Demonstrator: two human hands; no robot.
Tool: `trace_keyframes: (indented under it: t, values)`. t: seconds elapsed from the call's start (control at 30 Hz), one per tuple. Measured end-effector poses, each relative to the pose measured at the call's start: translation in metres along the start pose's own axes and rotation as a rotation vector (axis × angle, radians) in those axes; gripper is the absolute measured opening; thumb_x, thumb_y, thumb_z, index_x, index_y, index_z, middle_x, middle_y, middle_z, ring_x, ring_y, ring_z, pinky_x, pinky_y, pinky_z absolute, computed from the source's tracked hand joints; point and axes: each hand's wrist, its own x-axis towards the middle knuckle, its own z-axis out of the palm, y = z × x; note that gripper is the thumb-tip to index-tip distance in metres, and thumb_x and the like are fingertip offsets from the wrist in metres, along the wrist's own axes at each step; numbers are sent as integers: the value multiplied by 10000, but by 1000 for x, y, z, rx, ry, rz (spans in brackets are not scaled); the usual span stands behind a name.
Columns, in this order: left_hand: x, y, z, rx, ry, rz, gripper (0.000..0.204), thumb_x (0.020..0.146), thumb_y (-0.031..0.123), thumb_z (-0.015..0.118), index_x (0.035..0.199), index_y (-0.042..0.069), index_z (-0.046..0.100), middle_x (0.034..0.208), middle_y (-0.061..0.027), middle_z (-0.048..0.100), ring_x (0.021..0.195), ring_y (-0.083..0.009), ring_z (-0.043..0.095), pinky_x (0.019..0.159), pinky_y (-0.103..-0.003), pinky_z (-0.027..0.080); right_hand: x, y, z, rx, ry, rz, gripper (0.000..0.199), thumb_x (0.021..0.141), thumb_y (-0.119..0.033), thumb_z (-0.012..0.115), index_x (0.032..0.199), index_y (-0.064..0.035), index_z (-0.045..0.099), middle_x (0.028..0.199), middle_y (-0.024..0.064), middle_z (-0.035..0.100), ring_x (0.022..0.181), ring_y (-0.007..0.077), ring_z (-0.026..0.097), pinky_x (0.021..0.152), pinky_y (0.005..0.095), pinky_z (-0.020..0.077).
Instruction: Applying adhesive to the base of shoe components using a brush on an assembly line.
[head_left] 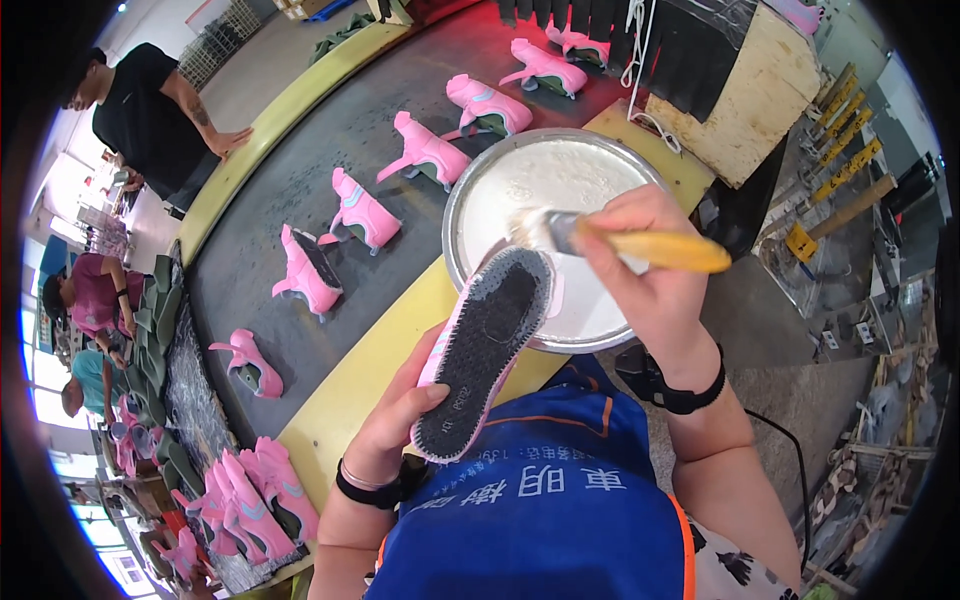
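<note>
My left hand [400, 410] grips a pink shoe upper [437, 352], turned so its dark stitched underside [490, 345] faces up. The toe end of that underside looks wet and greyish. In my right hand [655, 265] is a paintbrush [670, 250] with a yellow handle, closed in my fingers. Its pale bristles [530, 228] are just beyond the upper's far end, over a round metal basin [462, 165] of white liquid [590, 300]; whether they touch the upper I cannot tell.
Several pink uppers [365, 212] stand spaced along a dark conveyor belt [255, 240] with yellow edges. More uppers [250, 505] are bunched at the lower left. A person [150, 110] in black stands across the belt. Black strips and a board [740, 90] lie beyond the basin.
</note>
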Motion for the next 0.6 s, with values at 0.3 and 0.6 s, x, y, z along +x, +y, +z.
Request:
trace_keyframes:
  t: [0.3, 0.6]
  values:
    - [-7, 15, 8, -103, -24, -126, 891, 813, 337, 589, 1545, -80, 298, 1459, -228, 514, 1323, -272, 552, 1120, -357, 410, 2, -21, -7, 155, -548, -119, 179, 765, -107, 828, 926, -102, 750, 923, 40, 699, 867, 244, 675, 771, 355, 500]
    - [-15, 13, 2, -71, -63, -110, 894, 811, 336, 605, 1547, -75, 306, 1459, -231, 515, 1334, -279, 543, 1141, -364, 391, 1, -4, -15, -116, -340, 22, 200, 738, -95, 848, 905, -102, 739, 876, 45, 691, 841, 247, 660, 777, 358, 474]
